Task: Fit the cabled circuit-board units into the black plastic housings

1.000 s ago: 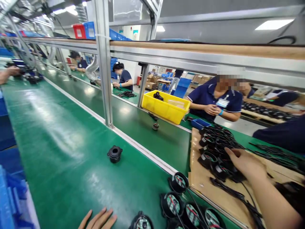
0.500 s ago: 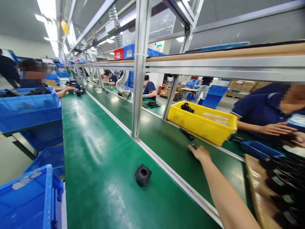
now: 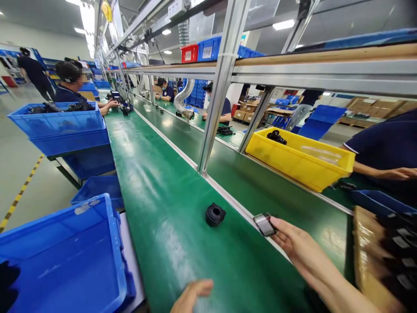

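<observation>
My right hand (image 3: 293,241) pinches a small flat rectangular part (image 3: 265,224) with a silvery-grey face and dark edges, held over the pale rail beside the green work surface (image 3: 156,195). What lies on its far side cannot be seen. A round black plastic housing (image 3: 215,214) with a hole in its middle and small lugs stands on the green surface, left of the held part and apart from it. At the bottom edge my left hand (image 3: 192,298) shows only partly; its visible fingers are stretched out and hold nothing.
A metal post (image 3: 218,91) rises from the rail. A yellow bin (image 3: 296,158) with black parts stands past the darker green strip. Blue crates (image 3: 65,261) are at left. Cardboard (image 3: 365,243) with black parts lies right. Co-workers sit at both sides.
My right hand has lifted the rectangular part off the darker strip and drawn it back towards me. My left hand has come into view. The camera view has turned somewhat left.
</observation>
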A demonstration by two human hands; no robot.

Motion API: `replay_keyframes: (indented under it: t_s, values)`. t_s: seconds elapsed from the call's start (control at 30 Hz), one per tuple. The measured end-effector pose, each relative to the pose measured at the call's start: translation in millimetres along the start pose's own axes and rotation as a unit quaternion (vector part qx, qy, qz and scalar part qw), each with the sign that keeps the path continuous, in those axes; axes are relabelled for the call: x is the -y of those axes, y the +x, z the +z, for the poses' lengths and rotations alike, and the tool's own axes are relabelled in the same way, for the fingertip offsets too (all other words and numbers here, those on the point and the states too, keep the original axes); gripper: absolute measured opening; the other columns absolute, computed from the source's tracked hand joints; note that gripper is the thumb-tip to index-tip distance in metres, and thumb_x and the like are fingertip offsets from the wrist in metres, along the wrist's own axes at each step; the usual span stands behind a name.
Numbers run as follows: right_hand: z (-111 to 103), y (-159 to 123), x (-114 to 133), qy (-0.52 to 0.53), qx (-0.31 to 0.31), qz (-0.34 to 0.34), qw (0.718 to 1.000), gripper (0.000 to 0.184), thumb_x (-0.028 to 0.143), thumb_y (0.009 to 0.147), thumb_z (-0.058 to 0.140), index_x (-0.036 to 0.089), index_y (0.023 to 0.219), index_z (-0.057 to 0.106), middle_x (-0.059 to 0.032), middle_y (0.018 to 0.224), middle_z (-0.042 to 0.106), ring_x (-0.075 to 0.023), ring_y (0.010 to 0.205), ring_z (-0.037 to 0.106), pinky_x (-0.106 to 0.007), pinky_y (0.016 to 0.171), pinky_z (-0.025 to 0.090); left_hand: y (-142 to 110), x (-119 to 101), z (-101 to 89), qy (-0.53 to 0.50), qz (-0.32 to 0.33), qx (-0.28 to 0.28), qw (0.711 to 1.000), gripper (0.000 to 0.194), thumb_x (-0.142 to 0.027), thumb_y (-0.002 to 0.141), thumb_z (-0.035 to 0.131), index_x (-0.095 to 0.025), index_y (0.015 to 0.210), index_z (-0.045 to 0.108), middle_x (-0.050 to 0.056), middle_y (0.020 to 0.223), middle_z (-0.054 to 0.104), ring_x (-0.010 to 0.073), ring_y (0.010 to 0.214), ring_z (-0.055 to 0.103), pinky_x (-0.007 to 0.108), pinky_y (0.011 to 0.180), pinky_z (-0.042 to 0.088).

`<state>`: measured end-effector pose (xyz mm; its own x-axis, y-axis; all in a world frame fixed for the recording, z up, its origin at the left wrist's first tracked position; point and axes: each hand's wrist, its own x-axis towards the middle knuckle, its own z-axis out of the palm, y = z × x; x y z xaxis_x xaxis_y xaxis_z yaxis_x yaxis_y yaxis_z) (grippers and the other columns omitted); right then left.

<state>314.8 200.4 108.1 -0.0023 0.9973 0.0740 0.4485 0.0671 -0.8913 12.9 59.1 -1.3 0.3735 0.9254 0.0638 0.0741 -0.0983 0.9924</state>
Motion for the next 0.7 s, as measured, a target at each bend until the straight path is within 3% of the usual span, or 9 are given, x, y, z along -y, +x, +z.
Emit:
replay_keyframes:
  t_s: [0.07, 0.13, 0.2, 0.3, 0.43, 0.47, 0.6, 0.7]
  values:
    - [26, -53, 16, 0.09, 0.023, 0.042, 0.995, 0.053, 0.064, 0.086, 0.064, 0.019, 0.11, 0.077, -0.0157, 0.125, 0.071, -0.0345, 0.117, 0.068, -0.048, 0.097, 0.059, -4, -14, 13.5, -0.092, -0.009, 0.008, 0.996, 0.08, -0.074, 0.087, 0.058, -0.033, 0.153, 0.039, 0.015, 0.15, 0.05, 0.0331, 0.126, 0.062, 0.052, 0.106, 0.049]
    - [54, -105, 25, 0.151, 0.054, 0.049, 0.986, 0.049, 0.057, 0.079, 0.077, 0.021, 0.113, 0.077, -0.0168, 0.141, 0.061, -0.0368, 0.132, 0.057, -0.05, 0.103, 0.054, -6, -31, 24.9, -0.243, -0.016, 0.017, 0.97, 0.083, -0.074, 0.087, 0.057, -0.029, 0.154, 0.037, 0.018, 0.153, 0.047, 0.0335, 0.127, 0.06, 0.052, 0.108, 0.045]
    - [80, -149, 28, 0.176, 0.066, 0.01, 0.982, 0.047, 0.049, 0.078, 0.081, 0.024, 0.118, 0.075, -0.0164, 0.153, 0.049, -0.0366, 0.139, 0.048, -0.048, 0.104, 0.053, -9, -49, 32.1, -0.364, -0.023, 0.025, 0.931, 0.067, -0.063, 0.091, 0.062, -0.026, 0.146, 0.051, 0.016, 0.146, 0.055, 0.0287, 0.127, 0.06, 0.046, 0.11, 0.043]
    - [109, -191, 28, 0.196, 0.041, -0.072, 0.977, 0.053, 0.047, 0.082, 0.078, 0.029, 0.13, 0.068, -0.0141, 0.161, 0.037, -0.0354, 0.145, 0.039, -0.045, 0.105, 0.051, -22, -67, 33.9, -0.454, -0.033, 0.019, 0.89, 0.047, -0.051, 0.09, 0.071, -0.025, 0.129, 0.067, 0.009, 0.128, 0.068, 0.0189, 0.117, 0.063, 0.031, 0.105, 0.044]
    - [130, -212, 37, 0.203, 0.049, -0.109, 0.972, 0.096, 0.067, 0.071, 0.08, 0.035, 0.154, 0.043, -0.011, 0.167, 0.025, -0.0367, 0.151, 0.022, -0.053, 0.113, 0.038, -43, -74, 28.2, -0.501, -0.057, 0.038, 0.863, 0.054, -0.051, 0.08, 0.081, -0.023, 0.125, 0.07, 0.007, 0.113, 0.074, 0.0148, 0.099, 0.068, 0.023, 0.09, 0.049]
    - [133, -214, 41, 0.206, 0.044, -0.114, 0.971, 0.097, 0.07, 0.069, 0.079, 0.036, 0.153, 0.044, -0.0103, 0.168, 0.023, -0.0372, 0.151, 0.021, -0.054, 0.113, 0.038, -47, -74, 27.1, -0.507, -0.059, 0.044, 0.859, 0.055, -0.051, 0.079, 0.082, -0.023, 0.125, 0.07, 0.006, 0.111, 0.074, 0.0145, 0.098, 0.069, 0.023, 0.088, 0.05]
    - [139, -219, 53, 0.207, -0.015, -0.134, 0.969, 0.07, 0.067, 0.075, 0.076, 0.033, 0.135, 0.062, -0.009, 0.168, 0.024, -0.0381, 0.151, 0.027, -0.055, 0.113, 0.042, -54, -75, 27.2, -0.509, -0.047, 0.045, 0.858, 0.056, -0.053, 0.078, 0.082, -0.023, 0.124, 0.07, 0.006, 0.111, 0.073, 0.015, 0.098, 0.069, 0.023, 0.087, 0.049]
    - [137, -220, 58, 0.177, -0.032, -0.15, 0.972, 0.073, 0.073, 0.067, 0.078, 0.03, 0.126, 0.067, -0.01, 0.167, 0.025, -0.0402, 0.15, 0.029, -0.06, 0.116, 0.038, -54, -77, 29.7, -0.507, -0.033, 0.05, 0.86, 0.055, -0.053, 0.078, 0.082, -0.024, 0.122, 0.07, 0.004, 0.109, 0.073, 0.0143, 0.098, 0.068, 0.022, 0.088, 0.048]
